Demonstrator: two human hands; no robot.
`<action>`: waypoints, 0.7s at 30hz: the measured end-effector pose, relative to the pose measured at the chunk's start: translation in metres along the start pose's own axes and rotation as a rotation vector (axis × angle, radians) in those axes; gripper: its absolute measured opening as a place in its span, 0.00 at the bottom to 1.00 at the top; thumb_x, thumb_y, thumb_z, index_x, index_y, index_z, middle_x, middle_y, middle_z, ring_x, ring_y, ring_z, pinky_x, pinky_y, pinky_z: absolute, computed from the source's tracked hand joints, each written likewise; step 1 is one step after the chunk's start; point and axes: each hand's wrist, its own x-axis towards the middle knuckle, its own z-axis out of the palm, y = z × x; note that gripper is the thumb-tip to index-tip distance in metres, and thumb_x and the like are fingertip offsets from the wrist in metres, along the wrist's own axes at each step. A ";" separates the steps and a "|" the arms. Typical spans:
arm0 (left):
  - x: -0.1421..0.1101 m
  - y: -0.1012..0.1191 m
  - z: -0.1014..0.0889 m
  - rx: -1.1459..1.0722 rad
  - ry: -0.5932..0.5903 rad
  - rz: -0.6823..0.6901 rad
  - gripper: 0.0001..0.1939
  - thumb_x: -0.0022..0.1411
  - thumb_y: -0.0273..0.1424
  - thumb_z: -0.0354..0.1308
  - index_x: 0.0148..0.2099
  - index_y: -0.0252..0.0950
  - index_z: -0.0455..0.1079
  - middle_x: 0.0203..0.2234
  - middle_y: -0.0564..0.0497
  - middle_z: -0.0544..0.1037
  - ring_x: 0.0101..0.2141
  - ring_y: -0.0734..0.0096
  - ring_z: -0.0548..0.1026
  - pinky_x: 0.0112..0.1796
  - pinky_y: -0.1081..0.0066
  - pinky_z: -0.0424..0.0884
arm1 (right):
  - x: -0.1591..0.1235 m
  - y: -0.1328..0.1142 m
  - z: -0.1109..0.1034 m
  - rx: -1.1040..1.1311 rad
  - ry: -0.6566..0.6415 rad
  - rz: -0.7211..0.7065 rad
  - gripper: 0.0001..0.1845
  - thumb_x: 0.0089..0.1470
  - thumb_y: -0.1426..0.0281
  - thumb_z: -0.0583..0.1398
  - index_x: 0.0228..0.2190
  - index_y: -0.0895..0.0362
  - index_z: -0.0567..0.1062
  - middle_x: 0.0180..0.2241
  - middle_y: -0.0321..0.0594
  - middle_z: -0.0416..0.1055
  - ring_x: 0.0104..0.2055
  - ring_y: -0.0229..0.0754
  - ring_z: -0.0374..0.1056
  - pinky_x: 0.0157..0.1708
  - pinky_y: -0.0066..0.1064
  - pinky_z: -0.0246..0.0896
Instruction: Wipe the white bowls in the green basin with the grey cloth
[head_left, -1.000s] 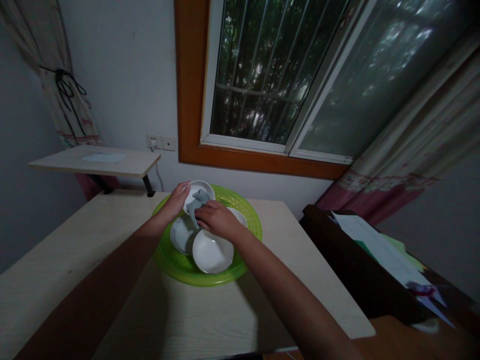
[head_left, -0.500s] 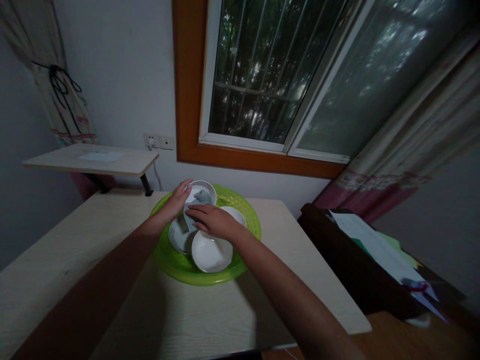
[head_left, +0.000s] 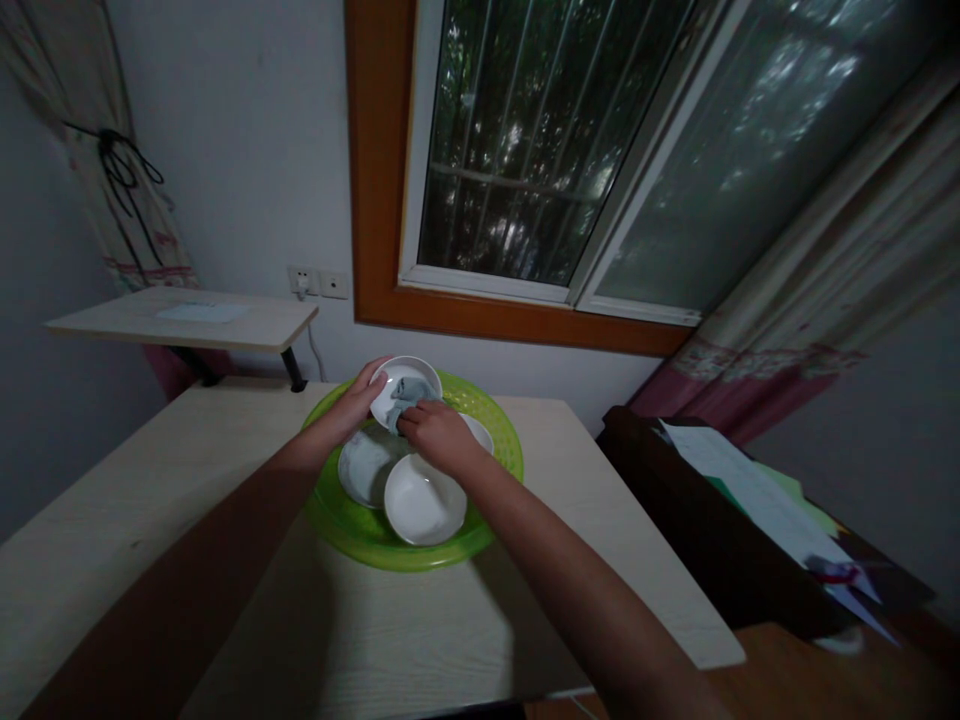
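On a light table (head_left: 420,640), a green basket (head_left: 415,561) carries three whitish bowls (head_left: 425,500). Beyond the front one, the right hand (head_left: 437,432) pinches a grey cloth (head_left: 411,390) inside a tilted white bowl (head_left: 406,367); the left hand (head_left: 361,393) grips its rim, probably steadying it and keeping its inside within reach. Farther, a shelf (head_left: 274,331) bears paper (head_left: 202,313), its writing unreadable.
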 end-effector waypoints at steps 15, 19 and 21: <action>0.005 0.002 -0.009 -0.137 0.035 -0.049 0.23 0.62 0.42 0.66 0.55 0.39 0.68 0.36 0.50 0.79 0.31 0.67 0.77 0.31 0.71 0.71 | -0.003 0.013 -0.007 0.039 0.118 0.027 0.11 0.68 0.76 0.59 0.40 0.58 0.83 0.44 0.49 0.82 0.57 0.50 0.73 0.77 0.50 0.43; 0.006 0.000 -0.008 -0.141 -0.010 -0.047 0.27 0.61 0.45 0.66 0.57 0.38 0.70 0.40 0.48 0.80 0.35 0.65 0.78 0.36 0.69 0.74 | -0.003 0.011 -0.005 0.046 0.131 0.023 0.10 0.68 0.76 0.59 0.43 0.59 0.82 0.49 0.50 0.80 0.58 0.49 0.72 0.77 0.50 0.43; 0.007 0.000 -0.007 -0.146 -0.009 -0.034 0.29 0.61 0.47 0.66 0.58 0.38 0.70 0.42 0.47 0.80 0.37 0.64 0.78 0.38 0.68 0.74 | -0.004 0.010 -0.005 0.040 0.136 0.022 0.12 0.69 0.76 0.58 0.46 0.60 0.82 0.54 0.51 0.79 0.60 0.50 0.71 0.77 0.51 0.44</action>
